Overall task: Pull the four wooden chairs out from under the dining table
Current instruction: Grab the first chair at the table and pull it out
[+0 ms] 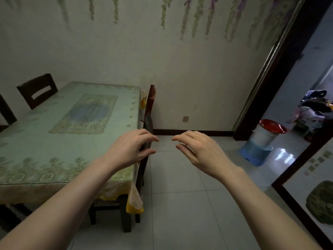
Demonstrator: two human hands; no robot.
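Pale floor tiles (180,204) lie below both open, empty hands, left hand (129,148) over a tucked-in chair (146,141), right hand (200,150) beside it.

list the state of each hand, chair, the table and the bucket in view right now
left hand: open, fingers curled at the near right chair's back, grip unclear
right hand: open, empty, over the floor
near right chair: tucked in at the table
far right chair: tucked in
far left chair: tucked in
dining table: covered with a cloth
white bucket: red lid on
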